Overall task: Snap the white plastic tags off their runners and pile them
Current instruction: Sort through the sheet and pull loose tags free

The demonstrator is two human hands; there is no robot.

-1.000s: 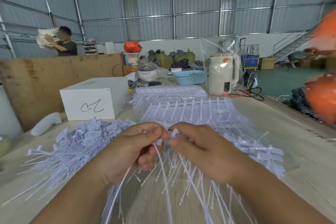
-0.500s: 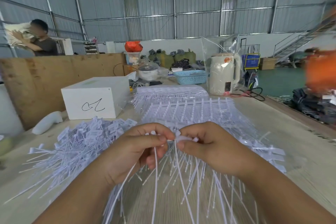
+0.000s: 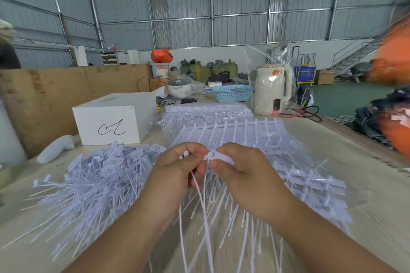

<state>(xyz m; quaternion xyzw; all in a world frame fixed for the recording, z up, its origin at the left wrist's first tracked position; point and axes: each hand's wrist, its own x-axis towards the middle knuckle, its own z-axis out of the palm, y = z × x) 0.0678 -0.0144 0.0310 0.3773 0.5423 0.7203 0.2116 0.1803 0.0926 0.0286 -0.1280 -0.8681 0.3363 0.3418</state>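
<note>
Head view: only one camera, looking down over both forearms to the tabletop (image 3: 346,162).
Left hand: the left hand (image 3: 175,170) is curled and pinches the heads of a few freed tags, whose thin tails (image 3: 199,201) hang down toward the camera.
Right hand: the right hand (image 3: 239,175) is curled round the end of a white runner strip (image 3: 219,157), thumb and forefinger pinching it at the near end.
Gap between hands: fingertips of the two hands nearly meet; the tag being worked sits right at that meeting point, so both hands are equally near it.
Key relation: the runner strip's long axis runs left to right across the view, while the tags' tails run away from it toward the person. A snap would likely come from bending the tag head against that crosswise strip.
Loose pile: a heap of separated tags (image 3: 95,182) lies on the tabletop to the left, just beside the left forearm, so the left hand is the nearer one to drop onto it.
Unworked stock: sheets of tags on runners (image 3: 233,133) lie straight ahead beyond the hands, with more spread under and to the right of the right hand.
Other items: a white box (image 3: 108,124) stands behind the pile; a pale kettle (image 3: 273,88) stands farther back on the right.
</note>
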